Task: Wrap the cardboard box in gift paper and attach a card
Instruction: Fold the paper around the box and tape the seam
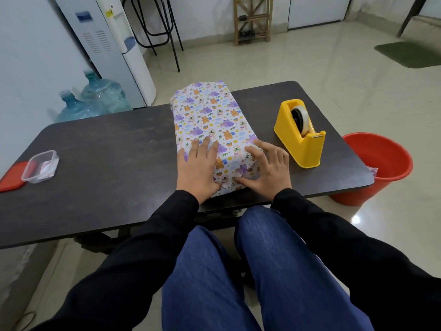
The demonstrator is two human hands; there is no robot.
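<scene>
A long box covered in white gift paper with purple and orange animal prints (207, 115) lies on the dark table (114, 149), running away from me. My left hand (198, 168) lies flat on the near top of the box with straight fingers. My right hand (267, 170) presses the folded paper at the near right corner, its thumb on the near end flap. The cardboard itself is hidden under the paper.
A yellow tape dispenser (300, 134) stands right of the box. At the table's left edge sits a clear plastic container (40, 169) beside its red lid (12, 176). A red bucket (379, 163) is on the floor at right, water jugs (95, 101) behind left.
</scene>
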